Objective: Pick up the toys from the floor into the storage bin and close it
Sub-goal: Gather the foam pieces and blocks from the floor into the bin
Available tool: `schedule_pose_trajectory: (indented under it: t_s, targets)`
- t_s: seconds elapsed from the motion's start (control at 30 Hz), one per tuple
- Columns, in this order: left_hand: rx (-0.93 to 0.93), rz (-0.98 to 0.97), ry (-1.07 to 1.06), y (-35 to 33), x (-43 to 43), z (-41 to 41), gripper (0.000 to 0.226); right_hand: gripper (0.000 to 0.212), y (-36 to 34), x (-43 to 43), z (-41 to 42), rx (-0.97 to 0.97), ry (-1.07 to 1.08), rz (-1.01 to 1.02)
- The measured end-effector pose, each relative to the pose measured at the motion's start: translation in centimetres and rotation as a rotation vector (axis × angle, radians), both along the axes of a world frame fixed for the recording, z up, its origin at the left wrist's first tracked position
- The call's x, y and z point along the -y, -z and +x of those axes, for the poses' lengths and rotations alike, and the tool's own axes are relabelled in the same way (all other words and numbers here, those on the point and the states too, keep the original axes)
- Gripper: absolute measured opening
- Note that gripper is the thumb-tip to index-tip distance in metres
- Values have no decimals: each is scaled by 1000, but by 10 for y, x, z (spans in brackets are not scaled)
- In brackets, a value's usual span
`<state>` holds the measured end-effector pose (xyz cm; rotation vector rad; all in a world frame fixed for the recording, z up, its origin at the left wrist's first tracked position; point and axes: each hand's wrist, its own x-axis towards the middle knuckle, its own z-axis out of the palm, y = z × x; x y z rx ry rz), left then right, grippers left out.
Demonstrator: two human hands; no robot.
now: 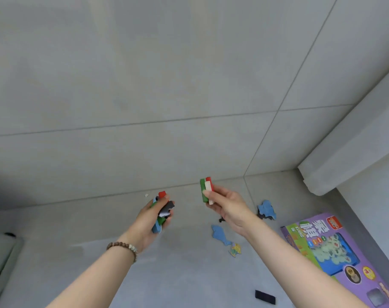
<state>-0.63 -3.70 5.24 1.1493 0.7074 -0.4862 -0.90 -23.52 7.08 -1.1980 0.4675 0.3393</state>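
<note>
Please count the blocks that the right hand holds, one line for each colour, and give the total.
Held in the right hand:
Green block: 1
White block: 1
Red block: 1
Total: 3

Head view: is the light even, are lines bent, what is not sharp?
Head view: soft, even light, with a dark shadow on the floor at the left edge; tile joints bow from the wide lens; the toy pieces in the left hand and right hand look slightly blurred; the purple box print is clearer.
</note>
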Motion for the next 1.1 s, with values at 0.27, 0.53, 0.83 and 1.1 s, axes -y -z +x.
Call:
schedule_pose_trajectory:
  t_s: [0.27, 0.53, 0.83, 1.1]
  targets:
    - [199, 178, -242, -153, -221, -84, 17, 28, -134, -226, -31, 112, -432, -133]
    - [119, 311, -510, -163, -435, -212, 32, 25, -162, -482, -110, 126, -738, -209]
    - [-58, 618, -511, -135, -512, -265, 74, 56, -147, -524, -131, 386, -829, -644]
    - [158, 843, -188, -181, -454, -230, 70, 46, -167, -400, -92, 462, -752, -865]
